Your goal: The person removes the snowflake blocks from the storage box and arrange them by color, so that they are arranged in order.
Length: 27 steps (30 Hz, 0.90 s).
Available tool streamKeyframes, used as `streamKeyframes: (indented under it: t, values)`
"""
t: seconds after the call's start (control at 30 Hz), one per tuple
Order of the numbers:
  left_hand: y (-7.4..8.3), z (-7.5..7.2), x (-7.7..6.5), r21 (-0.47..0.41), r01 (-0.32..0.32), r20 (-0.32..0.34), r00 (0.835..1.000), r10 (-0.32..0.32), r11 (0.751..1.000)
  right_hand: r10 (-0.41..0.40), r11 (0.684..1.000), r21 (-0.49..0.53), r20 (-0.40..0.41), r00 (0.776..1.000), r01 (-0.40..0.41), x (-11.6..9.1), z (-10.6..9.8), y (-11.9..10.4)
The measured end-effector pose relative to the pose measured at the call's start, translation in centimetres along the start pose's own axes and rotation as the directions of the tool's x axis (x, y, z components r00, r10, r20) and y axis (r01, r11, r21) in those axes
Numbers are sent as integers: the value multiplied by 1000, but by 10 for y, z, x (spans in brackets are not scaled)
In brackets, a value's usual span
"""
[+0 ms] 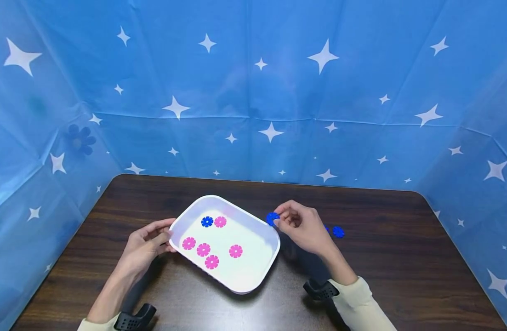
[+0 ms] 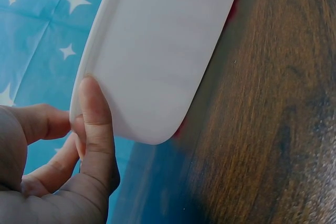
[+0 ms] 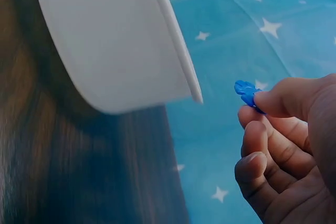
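A white tray point(image 1: 251, 269) sits at an angle in the middle of the head view. My left hand point(image 1: 142, 244) grips its left corner, thumb point(image 2: 94, 106) along the outer wall and fingers at the rim. Inside lie one blue snowflake disc point(image 1: 207, 222) and several pink snowflake discs point(image 1: 203, 249). Just off the tray's right rim, my right hand point(image 1: 304, 225) pinches another blue snowflake disc point(image 3: 247, 92) between thumb and fingertips. The other fingers of that hand are curled in. Whether the tray rests flat on the table cannot be told.
To the right of my right hand, a blue snowflake disc point(image 1: 338, 231) lies on the dark wooden table point(image 1: 402, 257). Another blue disc point(image 1: 327, 229) is mostly hidden behind the hand. A blue cloth point(image 1: 245, 92) with white stars hangs around the table's back and sides.
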State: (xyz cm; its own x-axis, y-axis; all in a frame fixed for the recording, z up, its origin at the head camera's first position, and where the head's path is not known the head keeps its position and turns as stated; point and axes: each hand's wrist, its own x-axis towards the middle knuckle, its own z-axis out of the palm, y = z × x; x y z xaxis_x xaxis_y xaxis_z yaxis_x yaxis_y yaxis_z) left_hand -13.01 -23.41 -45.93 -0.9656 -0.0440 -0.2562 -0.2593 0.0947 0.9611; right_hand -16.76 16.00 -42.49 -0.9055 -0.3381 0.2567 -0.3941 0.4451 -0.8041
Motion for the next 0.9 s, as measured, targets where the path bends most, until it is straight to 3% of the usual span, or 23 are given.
streamKeyframes:
  t: [0.43,0.63,0.9]
  values:
    - [1,0,0,13,14,-1,1000,-13,1000,137,985,-87,-113,984,-147,-21,-49,36]
    - [3,0,0,20,19,-6,1000,-19,1000,204,963,-149,-133,970,-223,-33,-68,53]
    - [2,1,-1,15,28,-10,1000,-28,1000,314,922,-181,-167,935,-342,-55,-91,84]
